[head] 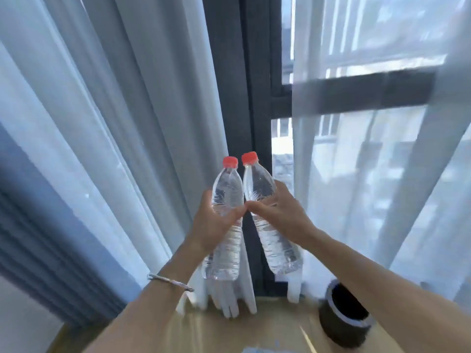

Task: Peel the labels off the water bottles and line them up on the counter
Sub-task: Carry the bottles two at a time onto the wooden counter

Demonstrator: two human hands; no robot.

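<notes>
1. Red caps (230,161) on top, and two clear water bottles are up in the air, side by side in front of the dark window frame (257,98).
2. Left hand (211,225) grasps the left bottle (225,258) round its middle, fingers curled behind and thumb across the front.
3. Right hand (283,215) does the same with the right bottle (279,250), thumb wrapped over the front.
4. Both thumb tips meet in the gap between the bottles.
5. Both bottles lean inward, caps close together and bases well apart. Whether the shoulders touch, I can't tell.
6. Ribbed clear plastic shows along both bodies.
7. Down below lies the wooden counter (254,329), with both bottles held well above it.
8. A thin bracelet (169,281) sits on the left wrist.
9. A dark round container (341,317) stands on the counter at the right, near the sheer white curtains (114,123).
</notes>
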